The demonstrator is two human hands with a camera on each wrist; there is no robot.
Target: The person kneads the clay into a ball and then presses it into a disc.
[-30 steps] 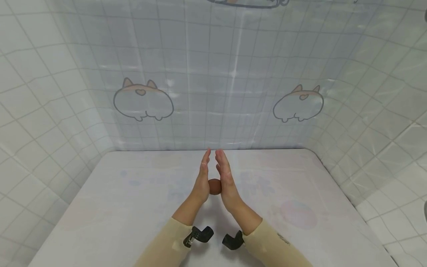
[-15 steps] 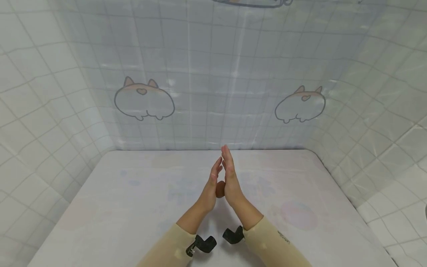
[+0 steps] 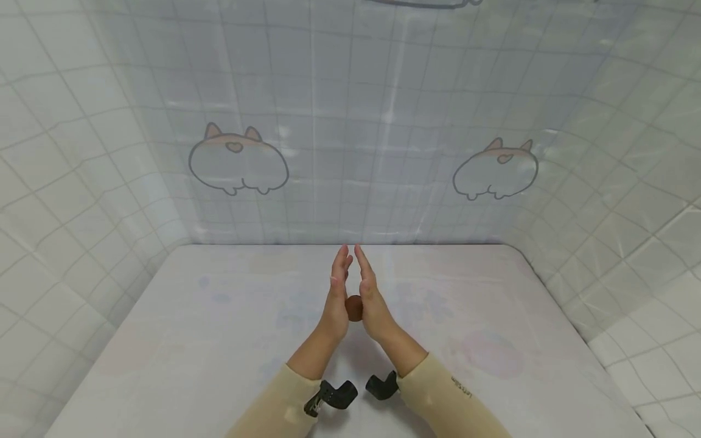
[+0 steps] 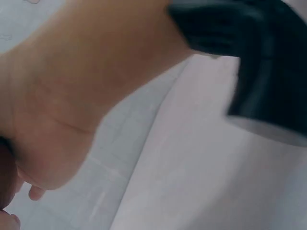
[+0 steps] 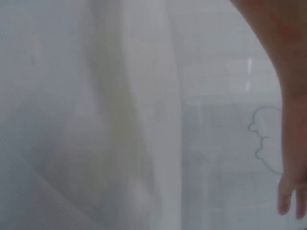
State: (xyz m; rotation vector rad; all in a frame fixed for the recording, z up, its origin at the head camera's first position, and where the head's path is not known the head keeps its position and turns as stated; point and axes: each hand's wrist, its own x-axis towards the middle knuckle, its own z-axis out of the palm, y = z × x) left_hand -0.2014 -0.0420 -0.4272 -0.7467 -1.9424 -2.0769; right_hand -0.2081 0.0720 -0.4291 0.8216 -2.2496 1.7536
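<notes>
Between the two palms sits a small brown ball (image 3: 355, 308), clay-like in look, above the white table. My left hand (image 3: 335, 309) presses it from the left with straight fingers pointing away from me. From the other side my right hand (image 3: 375, 308) presses its palm on the ball, fingers also straight. The fingertips of both hands come close together at the far end. At the left edge of the left wrist view, part of the brown ball (image 4: 5, 175) shows beside the heel of the hand. The right wrist view shows the right hand (image 5: 295, 143) at its edge, without the ball.
The white table (image 3: 191, 340) carries faint pastel prints. Behind it and at both sides hang grid-patterned sheets (image 3: 350, 152) with cartoon animal drawings. Black wrist camera mounts (image 3: 339, 395) stick out from both beige sleeves (image 3: 279, 404).
Half a second ago the right hand slid forward and the left back, and the ball shifted right. Now the left has slid forward, the right back, and the ball slightly left.
</notes>
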